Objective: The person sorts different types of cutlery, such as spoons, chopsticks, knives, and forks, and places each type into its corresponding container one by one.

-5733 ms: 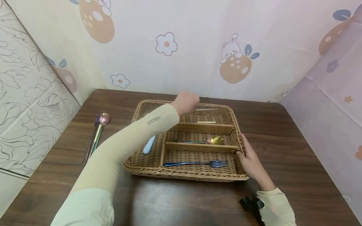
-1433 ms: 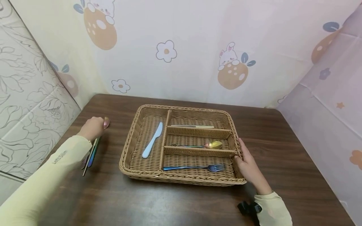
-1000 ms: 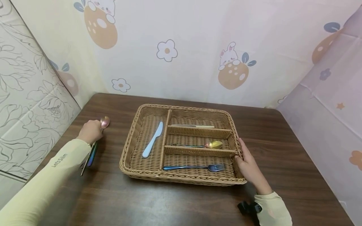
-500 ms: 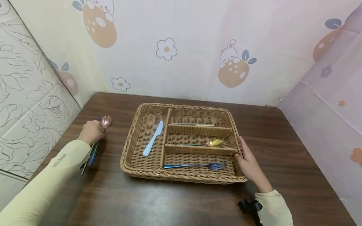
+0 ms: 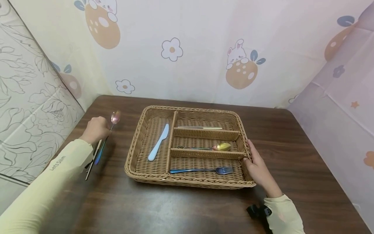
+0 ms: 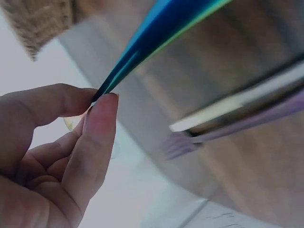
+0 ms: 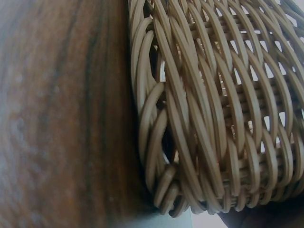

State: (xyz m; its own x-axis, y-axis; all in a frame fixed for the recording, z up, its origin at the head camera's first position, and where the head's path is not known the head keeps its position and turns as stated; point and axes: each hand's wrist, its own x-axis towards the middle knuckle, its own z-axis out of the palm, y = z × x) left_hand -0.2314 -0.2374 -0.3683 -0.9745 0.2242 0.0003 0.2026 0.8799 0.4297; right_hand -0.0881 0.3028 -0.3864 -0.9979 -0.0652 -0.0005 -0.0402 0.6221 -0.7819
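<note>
My left hand [image 5: 95, 130] pinches the handle of an iridescent spoon [image 5: 115, 117] left of the wicker tray [image 5: 137, 169]. The spoon's pink bowl points up and away, and its blue-green handle [image 6: 156, 38] runs out from between thumb and forefinger [image 6: 97, 128]. A purple fork [image 6: 183, 142] lies on the table just under it. My right hand [image 5: 257, 166] rests flat against the tray's right wall [image 7: 199, 118], fingers straight. In the tray's compartments lie a pale blue knife [image 5: 158, 142], a gold spoon [image 5: 218, 147], a blue fork [image 5: 204, 170] and a thin silver-and-cream utensil [image 5: 201, 128].
The tray sits mid-table on a dark wooden top [image 5: 181, 211]. Patterned walls close in at the back and on both sides. The purple fork's handle [image 5: 89, 169] lies near the table's left edge. A black wrist camera [image 5: 258, 211] is on my right wrist.
My left hand left the tray's far compartment, went to the cutlery at the left, pinched the iridescent spoon and raised it off the table. The right hand has stayed on the tray.
</note>
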